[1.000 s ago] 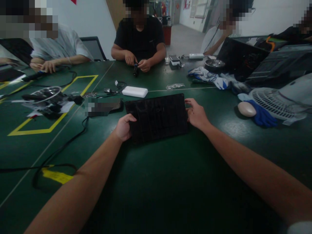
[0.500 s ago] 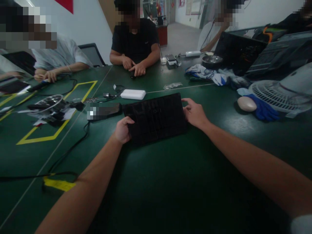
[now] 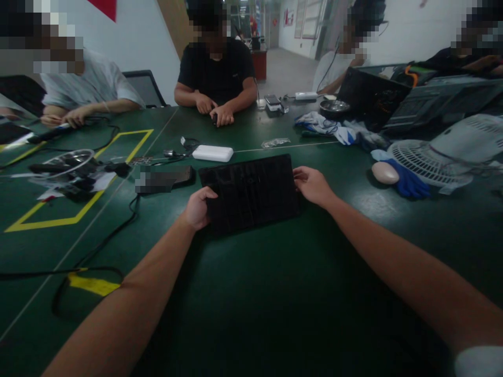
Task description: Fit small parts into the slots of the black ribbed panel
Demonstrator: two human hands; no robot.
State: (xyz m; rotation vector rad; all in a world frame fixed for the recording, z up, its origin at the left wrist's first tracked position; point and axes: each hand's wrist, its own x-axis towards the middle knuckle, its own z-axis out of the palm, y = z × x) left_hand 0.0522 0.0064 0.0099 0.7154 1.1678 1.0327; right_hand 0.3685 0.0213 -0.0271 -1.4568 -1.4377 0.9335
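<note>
A black tablet (image 3: 253, 193), its dark glossy face toward me with faint reflections, is tilted up over the green table. My left hand (image 3: 198, 208) grips its left edge, thumb on the front and the other fingers hidden behind. At the upper right edge, the bent fingers of my right hand (image 3: 312, 184) close on the tablet's side; their tips are partly out of sight. Just beyond its left corner lies a dark phone (image 3: 183, 176), partly blurred out. A white power bank (image 3: 212, 153) rests behind the tablet.
On the left are a metal bowl (image 3: 74, 159), black cables (image 3: 106, 238) and yellow tape (image 3: 43, 226). To the right lie a pale rounded object (image 3: 385, 173), a blue glove (image 3: 411, 180) and a white fan (image 3: 428, 159). Other people sit around the table (image 3: 275, 303).
My view has turned slightly right, so the table items shift left. My right hand has slid a little lower along the tablet's edge, its raised finger now more bent. The left grip stays.
</note>
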